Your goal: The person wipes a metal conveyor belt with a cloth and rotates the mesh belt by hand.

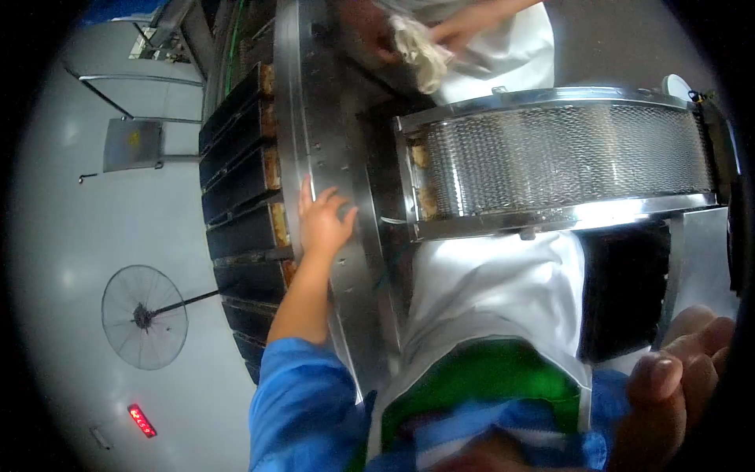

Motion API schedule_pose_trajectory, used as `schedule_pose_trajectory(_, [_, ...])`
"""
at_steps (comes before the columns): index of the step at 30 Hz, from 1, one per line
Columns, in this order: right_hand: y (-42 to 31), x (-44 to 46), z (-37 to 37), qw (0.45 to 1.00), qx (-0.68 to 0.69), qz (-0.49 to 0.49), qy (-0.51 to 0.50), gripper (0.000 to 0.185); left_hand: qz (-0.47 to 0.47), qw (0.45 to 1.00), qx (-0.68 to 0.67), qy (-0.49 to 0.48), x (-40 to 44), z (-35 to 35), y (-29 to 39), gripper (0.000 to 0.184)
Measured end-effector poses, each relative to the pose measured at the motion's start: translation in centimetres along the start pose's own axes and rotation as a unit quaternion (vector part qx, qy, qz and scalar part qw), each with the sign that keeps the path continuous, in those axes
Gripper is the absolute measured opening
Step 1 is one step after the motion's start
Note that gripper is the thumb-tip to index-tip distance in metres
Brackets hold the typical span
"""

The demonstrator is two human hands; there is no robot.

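Observation:
My left hand (324, 224) reaches out with fingers spread over the long metal rail (346, 252); it holds nothing. Just left of it stands a row of dark, narrow pans (240, 228), with golden-brown, bread-like pieces (279, 224) showing at their near ends. Close to the camera at the lower right, my right hand (684, 377) has its fingers curled toward the thumb. Whatever it may hold is hidden.
A metal mesh conveyor (566, 161) runs to the right. Beyond it, a co-worker in a white apron (503, 55) holds a pale cloth (421, 51). A wall fan (144, 317), a grey box (132, 145) and a red display (141, 421) are at the left.

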State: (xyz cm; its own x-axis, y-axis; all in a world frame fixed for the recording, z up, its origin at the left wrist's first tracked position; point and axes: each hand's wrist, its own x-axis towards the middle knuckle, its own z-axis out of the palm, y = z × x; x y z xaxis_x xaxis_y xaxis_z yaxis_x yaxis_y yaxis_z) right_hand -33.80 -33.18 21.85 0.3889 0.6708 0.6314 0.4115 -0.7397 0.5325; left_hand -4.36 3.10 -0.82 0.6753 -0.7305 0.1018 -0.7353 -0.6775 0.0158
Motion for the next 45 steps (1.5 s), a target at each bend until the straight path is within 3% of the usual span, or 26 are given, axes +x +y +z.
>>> schedule_pose_trajectory(2, [0.1,-0.4,-0.1,1.0,-0.013,-0.001,0.01,0.024,-0.002,1.0,-0.012,0.0,-0.1,0.3,0.0,0.021])
schedule_pose_trajectory(4, [-0.4,-0.7,0.7,0.992,-0.005,0.061,0.108,0.021,-0.013,1.0,-0.002,-0.027,0.1,0.2,-0.2,0.021])
schedule_pose_trajectory(5, [-2.6,-1.5,0.0,0.993,-0.01,0.061,0.102,0.021,-0.013,0.999,0.003,-0.033,0.1,-0.1,0.0,0.022])
schedule_pose_trajectory(6, [-6.1,-2.6,-1.9,0.904,0.01,0.426,-0.022,0.025,-0.006,0.999,-0.003,-0.033,0.0,-0.5,0.0,0.022])
schedule_pose_trajectory(9, [-4.3,-9.1,1.9,0.916,-0.015,0.384,-0.111,0.03,-0.049,0.997,-0.009,-0.06,0.5,-0.5,0.0,0.022])
schedule_pose_trajectory(11, [-4.8,-15.3,3.5,0.879,-0.05,0.458,-0.118,0.03,-0.038,0.997,0.003,-0.063,1.3,-0.3,-0.7,0.021])
schedule_pose_trajectory(14, [-8.7,-24.5,2.4,0.71,-0.111,0.67,-0.187,0.026,-0.034,0.997,-0.008,-0.063,2.4,0.7,-2.0,0.021])
schedule_pose_trajectory(15, [-9.7,-25.7,1.4,0.705,-0.125,0.668,-0.2,0.026,-0.028,0.998,0.003,-0.056,2.7,0.4,-1.6,0.02])
schedule_pose_trajectory(17, [-11.4,-27.7,0.2,0.578,-0.195,0.763,-0.214,0.017,-0.033,0.998,0.019,-0.05,3.3,-0.2,-1.0,0.019])
schedule_pose_trajectory(20, [-13.0,-31.6,-0.9,0.597,-0.291,0.709,-0.237,0.02,-0.025,0.998,-0.026,-0.048,3.9,1.6,-3.1,0.018])
schedule_pose_trajectory(21, [-13.0,-31.9,-1.5,0.564,-0.247,0.743,-0.263,0.043,-0.038,0.998,-0.016,-0.051,4.3,1.3,-2.8,0.018])
schedule_pose_trajectory(22, [-12.8,-31.9,-1.8,0.56,-0.253,0.742,-0.268,0.043,-0.052,0.997,-0.006,-0.054,4.6,1.2,-2.7,0.017])
schedule_pose_trajectory(26, [-10.8,-31.6,-1.1,0.623,-0.25,0.665,-0.328,0.061,0.016,0.999,0.013,-0.036,5.3,1.2,-3.3,0.019])
schedule_pose_trajectory(27, [-10.3,-31.7,-1.1,0.642,-0.224,0.652,-0.336,0.067,-0.028,0.996,-0.017,-0.08,5.4,1.8,-4.1,0.02])
schedule_pose_trajectory(31, [-9.1,-32.9,-2.3,0.642,-0.221,0.617,-0.399,0.069,-0.045,0.994,-0.067,-0.076,5.4,3.0,-6.1,0.023])
schedule_pose_trajectory(33, [-9.1,-33.3,-2.4,0.625,-0.203,0.627,-0.419,0.07,0.07,0.997,-0.007,0.033,5.8,2.8,-6.2,0.032])
schedule_pose_trajectory(36, [-9.3,-33.5,-2.3,0.616,-0.197,0.644,-0.409,0.071,0.053,0.997,0.035,0.045,6.4,3.3,-7.1,0.042])
schedule_pose_trajectory(45, [-9.1,-34.3,-2.7,0.631,-0.166,0.665,-0.364,0.074,0.104,0.991,0.069,0.044,7.3,3.2,-7.2,0.048])
